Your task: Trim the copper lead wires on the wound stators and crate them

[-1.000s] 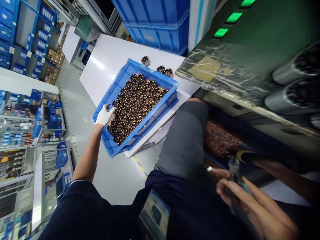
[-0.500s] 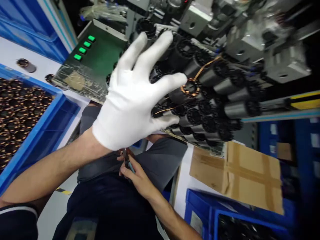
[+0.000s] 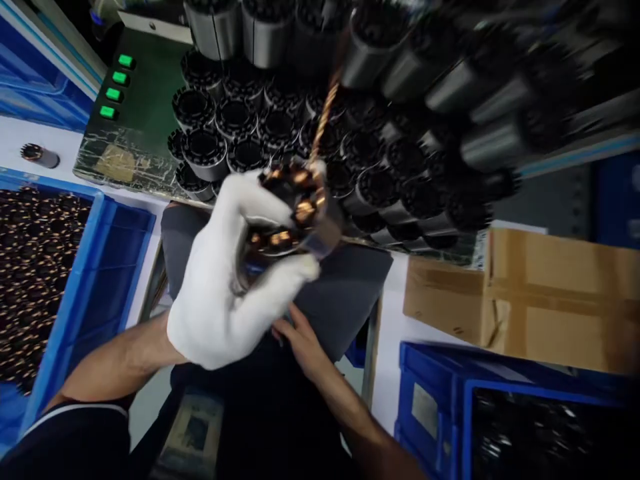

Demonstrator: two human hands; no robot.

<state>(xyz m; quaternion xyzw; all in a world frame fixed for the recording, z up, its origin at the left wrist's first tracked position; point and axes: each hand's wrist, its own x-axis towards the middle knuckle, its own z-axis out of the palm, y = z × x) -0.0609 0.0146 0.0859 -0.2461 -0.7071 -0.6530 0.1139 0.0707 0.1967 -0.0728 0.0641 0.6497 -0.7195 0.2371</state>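
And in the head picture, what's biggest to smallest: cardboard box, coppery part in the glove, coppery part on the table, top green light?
1. Cardboard box
2. Held coppery part, in the left hand
3. Loose coppery part
4. Top green light

The held one is nearer the camera, so it may not really be bigger.

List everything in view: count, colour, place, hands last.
Wound core: one, copper and grey, in left hand
Twisted strand: one, copper, above wound core
Cylinders: many, grey and black, top centre
Lit buttons: four, green, on green panel
Crate: one, blue, left, with many copper cores
Back crate: at least one, blue, upper left
Loose core: one, copper, left, on white table
Cardboard box: at least one, brown, right
Bin: at least one, blue, lower right, black contents
Badge: one, pale, on dark shirt
Trousers: one pair, grey, centre
Left hand: one, white glove, centre
Right hand: one, bare, below centre
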